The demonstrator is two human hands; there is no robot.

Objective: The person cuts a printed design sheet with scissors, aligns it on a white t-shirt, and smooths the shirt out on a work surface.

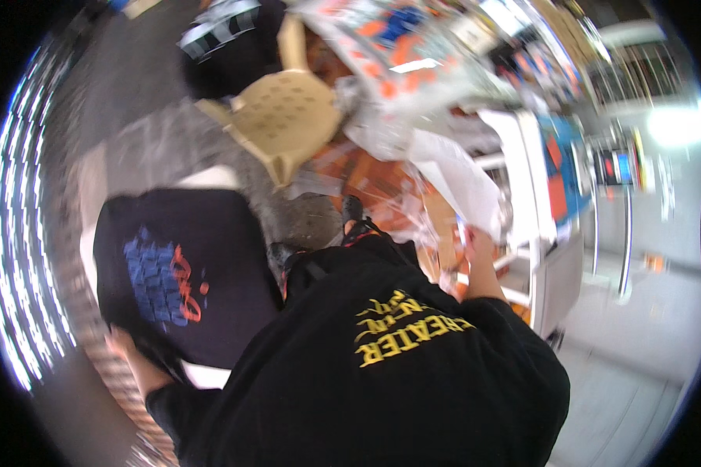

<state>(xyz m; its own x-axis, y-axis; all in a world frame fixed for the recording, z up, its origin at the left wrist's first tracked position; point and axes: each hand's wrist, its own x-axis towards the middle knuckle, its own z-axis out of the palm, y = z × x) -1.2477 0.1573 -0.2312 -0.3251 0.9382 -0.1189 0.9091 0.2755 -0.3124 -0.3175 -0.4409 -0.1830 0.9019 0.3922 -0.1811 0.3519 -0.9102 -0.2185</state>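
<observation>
Grips unclear: left hand [120, 342] near white support's [214, 177] lower-left corner, right hand [479, 243] apart; black cloth's [230, 257] print [160, 280] seemingly done, remainder untellable

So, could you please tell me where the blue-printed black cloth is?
In the head view, the cloth lies at the left, its lower left corner by the left hand, with the beige chair beyond its upper right.

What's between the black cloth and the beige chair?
Head view: a white edge sticking out past the cloth, then grey floor up to the chair.
</observation>
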